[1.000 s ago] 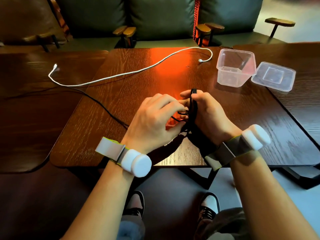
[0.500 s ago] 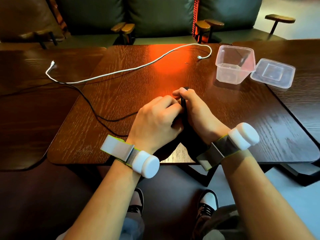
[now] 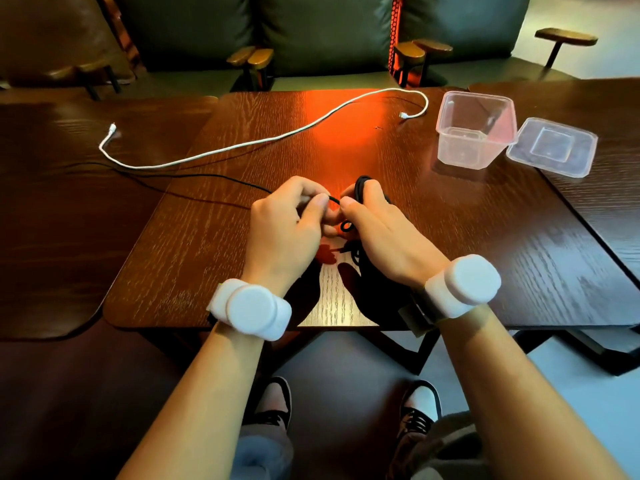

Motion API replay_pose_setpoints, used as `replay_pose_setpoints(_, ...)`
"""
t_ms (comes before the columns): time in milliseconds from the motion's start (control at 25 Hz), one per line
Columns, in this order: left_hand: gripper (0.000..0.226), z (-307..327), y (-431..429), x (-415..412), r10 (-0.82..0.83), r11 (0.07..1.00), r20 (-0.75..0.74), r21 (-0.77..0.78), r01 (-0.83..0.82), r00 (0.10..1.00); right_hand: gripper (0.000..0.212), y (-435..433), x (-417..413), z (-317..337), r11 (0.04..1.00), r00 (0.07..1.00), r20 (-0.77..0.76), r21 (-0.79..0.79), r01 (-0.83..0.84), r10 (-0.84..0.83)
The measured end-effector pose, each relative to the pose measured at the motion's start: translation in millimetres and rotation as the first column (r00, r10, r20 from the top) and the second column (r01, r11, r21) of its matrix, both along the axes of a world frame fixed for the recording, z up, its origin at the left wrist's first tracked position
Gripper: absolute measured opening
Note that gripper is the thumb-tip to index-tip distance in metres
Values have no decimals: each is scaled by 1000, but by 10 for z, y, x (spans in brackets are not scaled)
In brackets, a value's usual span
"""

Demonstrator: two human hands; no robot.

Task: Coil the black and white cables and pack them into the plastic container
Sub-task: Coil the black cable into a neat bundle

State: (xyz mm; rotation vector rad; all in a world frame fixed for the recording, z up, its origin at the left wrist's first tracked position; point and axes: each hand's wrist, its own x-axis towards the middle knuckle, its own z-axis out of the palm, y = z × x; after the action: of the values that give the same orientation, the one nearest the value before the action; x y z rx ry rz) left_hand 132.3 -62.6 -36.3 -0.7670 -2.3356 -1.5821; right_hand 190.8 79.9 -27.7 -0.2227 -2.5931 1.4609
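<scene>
Both hands hold the black cable above the wooden surface.

The black cable is partly wound into loops in the right hand, whose grip is closed around them. The left hand pinches the free strand, which runs away to the left over the surface. The white cable lies uncoiled farther back. The plastic container stands open at the far right, its lid just beside it.
</scene>
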Motion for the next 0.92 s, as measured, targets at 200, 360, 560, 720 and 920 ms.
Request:
replay_pose_setpoints(200,17,-15,-95,-142,4,994,281,104,-35,960,22,59,10,45,992,994,23,77,-104,103)
replay_pose_setpoints(360,12,-26,-148,-144,65,986,3,-153,-64,998,32,135,55,56,962,976,16,170,-215,216)
replay_pose_setpoints(560,39,-72,-212,-187,-237,872,-455,-490,-20,858,29,227,73,39,955,979,-15,224,-194,203)
replay_pose_setpoints(720,42,-68,-159,-162,-271,868,-567,-493,-57,778,28,222,68,24,967,977,-45,155,-201,210)
replay_pose_setpoints(920,25,-48,-123,-160,-236,893,-639,-439,-96,732,31,225,70,4,978,980,-47,87,-189,194)
